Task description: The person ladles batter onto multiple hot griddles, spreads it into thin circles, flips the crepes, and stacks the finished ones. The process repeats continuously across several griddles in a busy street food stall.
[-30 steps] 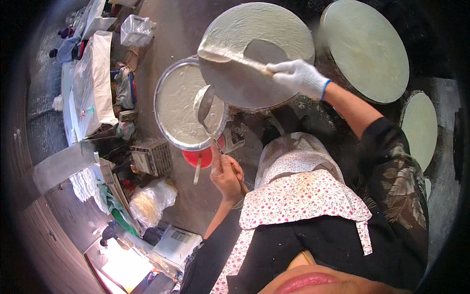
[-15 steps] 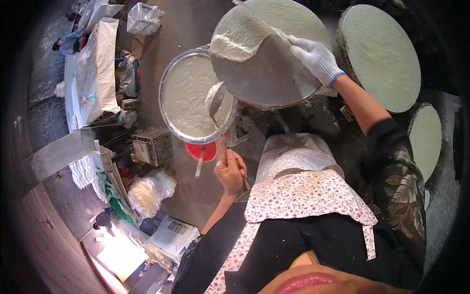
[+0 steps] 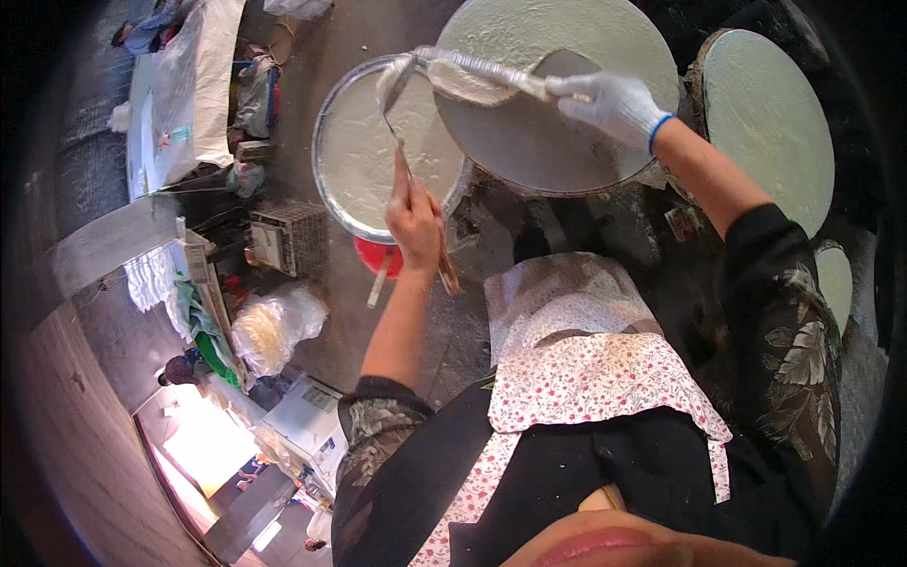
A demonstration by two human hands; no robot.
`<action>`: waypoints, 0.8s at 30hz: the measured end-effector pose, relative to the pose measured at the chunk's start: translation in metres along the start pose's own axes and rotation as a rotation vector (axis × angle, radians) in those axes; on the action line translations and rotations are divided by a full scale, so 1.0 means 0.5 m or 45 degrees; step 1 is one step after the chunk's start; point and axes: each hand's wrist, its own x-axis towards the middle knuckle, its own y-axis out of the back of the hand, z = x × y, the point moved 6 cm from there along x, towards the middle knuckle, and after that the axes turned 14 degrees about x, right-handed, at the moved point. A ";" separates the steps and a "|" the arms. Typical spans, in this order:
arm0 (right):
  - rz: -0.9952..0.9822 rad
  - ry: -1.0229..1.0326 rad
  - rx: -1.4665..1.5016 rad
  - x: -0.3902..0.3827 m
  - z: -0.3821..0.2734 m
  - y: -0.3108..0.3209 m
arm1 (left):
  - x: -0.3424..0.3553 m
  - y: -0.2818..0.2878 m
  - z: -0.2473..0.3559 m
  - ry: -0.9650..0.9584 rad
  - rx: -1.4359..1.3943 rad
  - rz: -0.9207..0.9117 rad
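Note:
My bare left hand is closed around the handle of a ladle, its wooden end poking out below my palm. The ladle's batter-coated bowl is tilted at the far right rim of a round metal basin of pale, thick batter. My right hand, in a white knit glove, grips a long flat scraper smeared with batter. Its far end meets the ladle's bowl, or nearly so. Beneath the scraper is a round griddle, its far part covered with a pale batter layer and its near part bare and dark.
To the right stand a second round griddle and a smaller-looking one, both covered in pale batter. A red container sits under the basin's near edge. Farther left are a wire crate, a plastic bag and a white box.
My left hand has carried the ladle away from me to the basin's far right rim. The scraper has swung left over the griddle, bringing its end to the ladle. Batter covers more of the griddle's far side.

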 end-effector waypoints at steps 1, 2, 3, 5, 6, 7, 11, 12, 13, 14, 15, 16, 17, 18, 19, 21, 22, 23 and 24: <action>-0.059 0.006 -0.065 -0.011 0.003 -0.011 | 0.026 -0.012 -0.009 0.000 -0.026 -0.005; -0.106 -0.101 -0.086 -0.038 0.016 -0.013 | 0.038 -0.019 -0.008 -0.086 -0.064 -0.012; -0.163 -0.175 -0.061 -0.080 0.021 -0.017 | 0.043 -0.029 -0.023 0.009 -0.084 -0.035; -0.113 -0.108 0.040 -0.128 0.015 0.004 | 0.045 -0.046 -0.024 -0.042 -0.185 -0.071; -0.060 -0.165 0.105 -0.130 0.023 0.015 | 0.040 -0.050 -0.026 -0.027 -0.115 -0.062; 0.081 -0.170 0.047 -0.137 0.027 0.037 | 0.032 -0.054 -0.025 -0.032 -0.083 -0.070; 0.273 -0.060 -0.009 -0.087 0.053 0.042 | -0.018 -0.057 -0.026 -0.028 0.050 -0.090; 0.198 -0.038 -0.022 -0.085 0.063 0.020 | -0.034 -0.056 -0.030 -0.007 0.035 -0.094; 0.103 0.035 0.006 -0.088 0.069 -0.005 | -0.054 -0.054 -0.038 0.023 0.021 -0.105; 0.132 0.240 -0.038 -0.105 0.060 -0.017 | -0.070 -0.051 -0.043 0.035 0.101 -0.110; 0.144 0.180 -0.122 -0.125 0.072 -0.029 | -0.087 -0.046 -0.053 0.061 0.104 -0.112; 0.118 0.152 -0.178 -0.156 0.074 -0.041 | -0.107 -0.041 -0.060 0.089 0.109 -0.115; 0.158 0.206 -0.210 -0.195 0.063 -0.042 | -0.127 -0.032 -0.060 0.037 0.073 -0.107; 0.154 0.191 -0.217 -0.230 0.054 -0.038 | -0.141 -0.025 -0.066 0.049 0.058 -0.129; 0.128 0.107 -0.228 -0.259 0.043 -0.037 | -0.152 -0.016 -0.070 0.054 0.106 -0.173; 0.170 0.091 -0.056 -0.309 -0.014 -0.023 | -0.171 0.003 -0.065 -0.004 0.125 -0.274; 0.215 0.026 0.013 -0.330 -0.043 -0.014 | -0.179 0.014 -0.066 0.061 -0.001 -0.366; 0.255 -0.098 0.074 -0.352 -0.066 -0.011 | -0.178 0.033 -0.049 -0.028 -0.063 -0.408; 0.296 -0.279 0.133 -0.377 -0.080 -0.018 | -0.173 0.055 -0.033 -0.071 -0.100 -0.480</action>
